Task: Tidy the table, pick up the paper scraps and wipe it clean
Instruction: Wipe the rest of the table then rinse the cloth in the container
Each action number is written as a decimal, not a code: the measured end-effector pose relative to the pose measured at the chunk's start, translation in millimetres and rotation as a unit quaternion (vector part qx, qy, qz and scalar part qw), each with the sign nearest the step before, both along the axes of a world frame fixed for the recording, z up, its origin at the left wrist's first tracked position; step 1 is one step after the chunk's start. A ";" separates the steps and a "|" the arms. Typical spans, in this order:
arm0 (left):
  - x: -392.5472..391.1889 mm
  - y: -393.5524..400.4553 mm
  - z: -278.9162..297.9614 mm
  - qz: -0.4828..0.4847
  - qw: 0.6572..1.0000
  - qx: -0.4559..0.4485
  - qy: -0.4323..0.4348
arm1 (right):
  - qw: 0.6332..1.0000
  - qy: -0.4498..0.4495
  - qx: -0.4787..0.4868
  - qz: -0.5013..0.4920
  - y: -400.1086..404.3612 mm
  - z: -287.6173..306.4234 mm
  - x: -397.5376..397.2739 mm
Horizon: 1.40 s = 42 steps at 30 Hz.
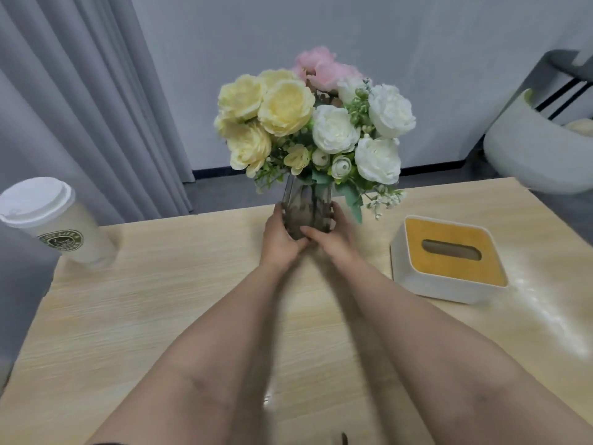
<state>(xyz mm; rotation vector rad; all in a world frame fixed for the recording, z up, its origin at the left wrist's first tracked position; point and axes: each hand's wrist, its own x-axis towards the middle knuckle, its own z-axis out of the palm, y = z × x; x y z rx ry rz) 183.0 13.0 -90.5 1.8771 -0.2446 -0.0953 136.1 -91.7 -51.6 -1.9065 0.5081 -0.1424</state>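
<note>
Both our hands meet around a smoky glass vase near the far edge of the pale wood-grain counter. Our left hand grips the vase's left side and our right hand its right, fingers curled round the glass and the fingertips touching low at the front. The vase stands upright and carries a bouquet of yellow, white and pink flowers. To its right, well apart, sits a white tissue box with a yellow top and an oval slot. A faint whitish smear — dusty, streaked — runs along the counter beside the box. At the far left corner stands a white lidded paper cup with a green logo. Beyond the counter hang grey curtains.
</note>
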 end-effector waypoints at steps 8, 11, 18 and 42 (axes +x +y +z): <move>-22.0 -88.9 -5.2 -0.035 0.999 -0.012 0.007 | 0.998 -0.022 -0.001 -0.067 -76.9 3.6 -34.2; -26.8 -97.9 -8.0 -0.037 0.999 -0.004 0.001 | 0.997 -0.017 -0.015 -0.069 -85.4 4.1 -39.4; -26.9 -92.0 -9.0 -0.028 1.000 0.008 -0.008 | 0.997 -0.014 -0.027 -0.073 -81.4 -2.7 -37.0; -20.6 134.6 11.1 0.027 0.976 0.199 0.079 | 0.990 0.137 0.035 -0.023 59.2 -28.5 -34.3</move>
